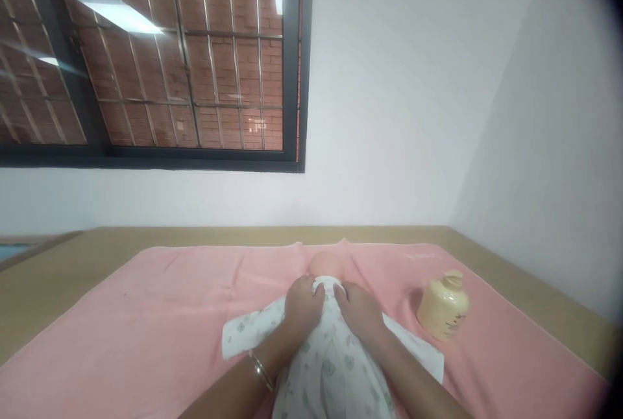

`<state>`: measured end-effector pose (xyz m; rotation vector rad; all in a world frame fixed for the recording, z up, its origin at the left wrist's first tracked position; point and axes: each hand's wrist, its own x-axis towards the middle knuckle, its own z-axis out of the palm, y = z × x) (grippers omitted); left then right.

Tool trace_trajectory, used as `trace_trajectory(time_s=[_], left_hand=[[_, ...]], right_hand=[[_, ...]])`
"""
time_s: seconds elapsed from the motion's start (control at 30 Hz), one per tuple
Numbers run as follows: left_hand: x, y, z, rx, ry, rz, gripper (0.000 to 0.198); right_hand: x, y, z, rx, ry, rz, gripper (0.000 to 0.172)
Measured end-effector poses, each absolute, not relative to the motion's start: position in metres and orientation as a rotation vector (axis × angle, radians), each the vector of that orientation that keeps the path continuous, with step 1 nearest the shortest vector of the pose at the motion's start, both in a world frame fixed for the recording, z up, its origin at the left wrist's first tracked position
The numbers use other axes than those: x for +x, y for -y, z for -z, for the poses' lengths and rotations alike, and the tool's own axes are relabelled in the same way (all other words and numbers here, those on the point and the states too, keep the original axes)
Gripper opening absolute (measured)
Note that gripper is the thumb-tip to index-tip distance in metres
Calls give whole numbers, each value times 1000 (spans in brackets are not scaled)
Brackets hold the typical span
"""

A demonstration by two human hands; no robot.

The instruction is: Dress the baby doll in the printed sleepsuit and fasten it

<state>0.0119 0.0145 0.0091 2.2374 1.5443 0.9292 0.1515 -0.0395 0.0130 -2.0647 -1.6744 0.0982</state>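
Note:
A baby doll lies on a pink blanket (185, 315), its bald head (327, 264) pointing away from me. White baby clothes (331, 367) with a green leaf-like print cover its body, the sleeves spread out to both sides. My left hand (302, 305) is closed on the left side of the collar, thumb on top. On the other side of the neckline my right hand (359, 309) grips the cloth in the same way. Both hands are close beneath the doll's head, and their fingertips are partly hidden. A metal bangle (260, 369) circles my left wrist.
A cream-coloured bottle (444, 307) with a cap stands on the blanket to the right. Tan padded edging (272, 235) borders the surface at the back and sides. Behind are a white wall (389, 114) and a dark-framed barred window (195, 69).

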Motion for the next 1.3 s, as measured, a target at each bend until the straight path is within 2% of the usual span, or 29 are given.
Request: trace_trajectory(time_s=[0.57, 0.8, 0.97, 1.13, 1.2, 1.3], left_hand=[[10, -11, -14, 2250, -1558, -888, 25], [9, -7, -17, 2276, -1618, -800, 35], [8, -6, -19, 2309, -1648, -729, 41], [11, 1, -23, 2400, -1609, -764, 39], [11, 3, -24, 2431, -1594, -784, 37], [10, 1, -23, 2410, -1633, -769, 36]], right_hand=[[149, 41, -19, -2115, 1692, -92, 51], [139, 54, -31, -2204, 1757, -76, 56], [128, 68, -39, -2148, 1932, 114, 46], [152, 54, -36, -2091, 1819, -355, 64], [157, 51, -35, -2061, 1849, -365, 65], [151, 52, -35, -2079, 1859, -191, 56]])
